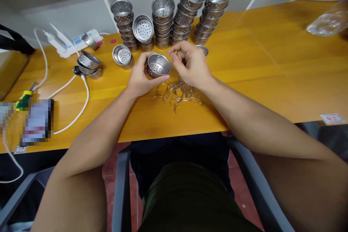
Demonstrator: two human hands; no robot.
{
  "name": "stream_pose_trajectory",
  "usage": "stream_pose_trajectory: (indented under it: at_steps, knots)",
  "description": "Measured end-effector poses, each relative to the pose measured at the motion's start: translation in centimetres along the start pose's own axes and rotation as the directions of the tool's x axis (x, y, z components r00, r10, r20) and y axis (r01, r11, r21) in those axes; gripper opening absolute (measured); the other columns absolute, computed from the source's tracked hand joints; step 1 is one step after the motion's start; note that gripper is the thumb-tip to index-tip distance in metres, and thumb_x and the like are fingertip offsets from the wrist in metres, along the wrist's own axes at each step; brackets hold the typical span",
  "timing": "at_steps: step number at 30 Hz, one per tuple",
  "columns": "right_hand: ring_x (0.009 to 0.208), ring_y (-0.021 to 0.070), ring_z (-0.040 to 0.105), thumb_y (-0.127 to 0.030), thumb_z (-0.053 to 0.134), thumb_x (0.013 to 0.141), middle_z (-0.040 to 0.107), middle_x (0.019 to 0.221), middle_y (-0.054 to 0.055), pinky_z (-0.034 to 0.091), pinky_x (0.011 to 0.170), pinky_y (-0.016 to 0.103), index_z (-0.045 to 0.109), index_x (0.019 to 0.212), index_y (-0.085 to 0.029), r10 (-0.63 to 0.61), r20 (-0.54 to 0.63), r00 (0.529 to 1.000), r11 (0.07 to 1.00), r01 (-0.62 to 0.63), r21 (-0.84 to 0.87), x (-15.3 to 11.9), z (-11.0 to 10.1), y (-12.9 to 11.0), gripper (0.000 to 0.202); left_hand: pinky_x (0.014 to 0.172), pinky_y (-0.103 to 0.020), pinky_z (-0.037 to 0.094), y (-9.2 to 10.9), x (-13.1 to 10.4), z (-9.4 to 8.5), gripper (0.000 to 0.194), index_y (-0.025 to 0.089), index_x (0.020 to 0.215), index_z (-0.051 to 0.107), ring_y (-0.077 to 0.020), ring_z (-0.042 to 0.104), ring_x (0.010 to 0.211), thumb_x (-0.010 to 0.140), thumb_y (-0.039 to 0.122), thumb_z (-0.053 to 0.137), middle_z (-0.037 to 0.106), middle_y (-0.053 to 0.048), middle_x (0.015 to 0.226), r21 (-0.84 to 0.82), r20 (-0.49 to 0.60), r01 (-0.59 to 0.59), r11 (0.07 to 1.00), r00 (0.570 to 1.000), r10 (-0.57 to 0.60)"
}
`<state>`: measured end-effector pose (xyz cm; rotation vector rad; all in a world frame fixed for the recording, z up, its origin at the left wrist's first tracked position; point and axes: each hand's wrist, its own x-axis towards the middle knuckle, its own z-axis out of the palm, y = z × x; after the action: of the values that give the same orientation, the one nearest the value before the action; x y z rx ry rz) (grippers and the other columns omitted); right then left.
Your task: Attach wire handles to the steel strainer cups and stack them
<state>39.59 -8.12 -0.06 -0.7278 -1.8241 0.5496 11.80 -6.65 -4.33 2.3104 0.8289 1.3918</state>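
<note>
A small perforated metal cup (159,66) is gripped around its side by my left hand (141,76), its open mouth facing up toward me. Thumb and fingertips of my right hand (191,61) pinch a thin curved wire (166,54) close to the cup's right rim. Just below both hands a loose pile of bent metal wires (179,92) lies on the orange table (261,90). Whether the wire's far end passes through one of the cup's holes is too small to tell.
Tall stacks of perforated cups (163,18) stand along the back wall. Left of them are a tilted cup pair (122,56), another small stack (88,65), a power strip (78,43) with white cables, and a blurred phone-like object (38,121). A clear plastic bag (327,21) lies far right.
</note>
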Motion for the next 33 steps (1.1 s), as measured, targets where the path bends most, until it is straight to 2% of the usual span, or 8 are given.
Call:
stream_pose_trajectory:
  at_steps: [7, 12, 17, 21, 25, 28, 33]
  knots:
    - [0.074, 0.0241, 0.054, -0.065, 0.071, 0.130, 0.049, 0.082, -0.001, 0.064, 0.082, 0.044, 0.081, 0.136, -0.028, -0.005, -0.018, 1.000, 1.000, 0.006, 0.030, -0.1, 0.9, 0.2, 0.039, 0.141, -0.069, 0.065, 1.0, 0.2, -0.2, 0.111, 0.029, 0.169, 0.063, -0.0450, 0.080, 0.156, 0.092, 0.099, 0.102, 0.078, -0.014, 0.154, 0.040, 0.026, -0.015, 0.999, 1.000, 0.014]
    - [0.065, 0.0207, 0.047, -0.051, 0.073, 0.130, 0.042, 0.075, -0.006, 0.058, 0.073, 0.039, 0.078, 0.136, -0.029, 0.011, -0.043, 0.999, 1.000, -0.011, 0.002, -0.5, 1.8, -1.3, 0.024, 0.150, -0.069, 0.057, 2.0, 0.0, -0.1, 0.110, 0.031, 0.181, 0.050, -0.0457, 0.074, 0.166, 0.103, 0.093, 0.097, 0.071, -0.018, 0.168, 0.074, 0.070, -0.059, 0.996, 0.996, 0.054]
    - [0.063, 0.0197, 0.045, -0.041, 0.077, 0.126, 0.043, 0.072, -0.006, 0.054, 0.067, 0.036, 0.078, 0.125, -0.028, 0.045, -0.022, 0.999, 0.999, -0.045, -0.001, -0.6, 1.9, -2.2, 0.013, 0.146, -0.069, 0.059, 2.4, -0.1, 0.3, 0.125, 0.034, 0.180, 0.047, -0.0462, 0.075, 0.162, 0.090, 0.099, 0.104, 0.071, -0.015, 0.163, 0.077, 0.048, -0.068, 0.995, 0.997, 0.065]
    - [0.065, 0.0193, 0.046, -0.038, 0.079, 0.122, 0.045, 0.072, -0.005, 0.052, 0.066, 0.035, 0.077, 0.117, -0.028, 0.056, 0.003, 0.998, 0.998, -0.056, 0.027, -0.5, 1.7, -2.6, 0.012, 0.143, -0.071, 0.060, 2.6, 0.0, 0.3, 0.122, 0.033, 0.173, 0.054, -0.0465, 0.077, 0.159, 0.085, 0.100, 0.106, 0.074, -0.013, 0.156, 0.102, 0.015, -0.019, 0.995, 1.000, 0.018]
    - [0.066, 0.0181, 0.045, -0.041, 0.082, 0.121, 0.047, 0.075, -0.004, 0.050, 0.064, 0.033, 0.076, 0.114, -0.028, 0.084, 0.044, 0.995, 0.992, -0.088, 0.095, -0.3, 1.6, -3.1, 0.017, 0.140, -0.069, 0.064, 2.9, 0.0, 0.4, 0.113, 0.032, 0.169, 0.058, -0.0440, 0.080, 0.154, 0.090, 0.100, 0.102, 0.075, -0.011, 0.151, 0.095, 0.001, -0.003, 0.995, 1.000, 0.003]
    - [0.068, 0.0176, 0.047, -0.050, 0.084, 0.121, 0.054, 0.080, -0.002, 0.049, 0.062, 0.033, 0.076, 0.113, -0.028, 0.096, 0.090, 0.991, 0.979, -0.111, 0.171, -0.2, 0.9, -3.6, 0.025, 0.140, -0.066, 0.065, 2.9, 0.0, 0.2, 0.106, 0.033, 0.170, 0.058, -0.0417, 0.080, 0.153, 0.097, 0.100, 0.097, 0.075, -0.011, 0.151, 0.064, 0.008, 0.004, 0.998, 1.000, -0.005]
    - [0.071, 0.0186, 0.053, -0.065, 0.093, 0.115, 0.067, 0.085, 0.001, 0.050, 0.063, 0.034, 0.085, 0.113, -0.027, 0.041, 0.293, 0.955, 0.953, -0.125, 0.275, 0.1, -1.4, -4.3, 0.039, 0.134, -0.064, 0.070, 2.6, 0.0, -0.8, 0.100, 0.033, 0.172, 0.060, -0.0400, 0.084, 0.146, 0.104, 0.101, 0.088, 0.078, -0.012, 0.148, -0.006, 0.020, 0.009, 1.000, 1.000, -0.009]
